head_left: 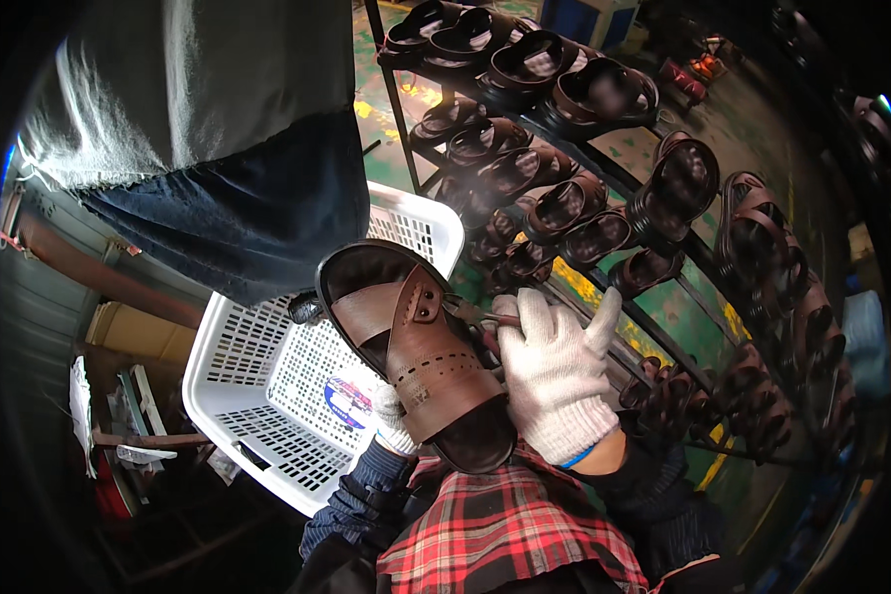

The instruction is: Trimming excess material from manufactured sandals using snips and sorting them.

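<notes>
- Brown leather sandal with a dark sole is held up over the person's lap, above a red plaid cloth.
- Left hand, in a white glove, grips the sandal from below, mostly hidden.
- Right hand, gloved too, is clenched on a thin tool whose tip meets the strap.
- White plastic basket sits just behind.
- Rack of dark sandals stands further right.
- Another person's grey shirt looms top left.

Metal rack carrying rows of brown sandals
</notes>
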Motion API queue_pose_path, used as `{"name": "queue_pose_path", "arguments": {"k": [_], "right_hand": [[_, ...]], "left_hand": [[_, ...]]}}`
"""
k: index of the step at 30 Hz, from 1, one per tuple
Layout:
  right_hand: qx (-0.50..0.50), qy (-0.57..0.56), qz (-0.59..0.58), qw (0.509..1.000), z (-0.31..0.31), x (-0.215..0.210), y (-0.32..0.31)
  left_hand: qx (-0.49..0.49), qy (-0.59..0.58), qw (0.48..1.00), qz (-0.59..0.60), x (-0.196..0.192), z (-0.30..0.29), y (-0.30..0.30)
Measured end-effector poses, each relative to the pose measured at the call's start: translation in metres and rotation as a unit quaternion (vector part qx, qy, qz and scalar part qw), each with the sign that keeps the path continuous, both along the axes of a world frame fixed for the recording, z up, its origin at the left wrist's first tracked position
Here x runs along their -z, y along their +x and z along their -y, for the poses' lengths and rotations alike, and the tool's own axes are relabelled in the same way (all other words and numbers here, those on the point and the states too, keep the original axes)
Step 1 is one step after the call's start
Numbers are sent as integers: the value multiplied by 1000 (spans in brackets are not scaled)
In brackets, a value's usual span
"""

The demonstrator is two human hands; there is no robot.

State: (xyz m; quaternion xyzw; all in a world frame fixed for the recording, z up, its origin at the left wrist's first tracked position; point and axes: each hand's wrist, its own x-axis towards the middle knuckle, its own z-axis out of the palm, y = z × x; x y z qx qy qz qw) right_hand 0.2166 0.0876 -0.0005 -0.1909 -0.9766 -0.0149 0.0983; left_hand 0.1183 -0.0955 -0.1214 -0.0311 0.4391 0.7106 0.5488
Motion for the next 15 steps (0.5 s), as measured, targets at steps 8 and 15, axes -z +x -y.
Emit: {"name": "queue_pose_path", "arguments": {"k": [8,15], "right_hand": [[3,6,-66,998,-2,16,-4],[37,-24,-38,998,8,44,-5]], "left_hand": [[87,-142,979,-121,-4,10,-4],[139,-231,926,-266,-17,19,-7]]}}
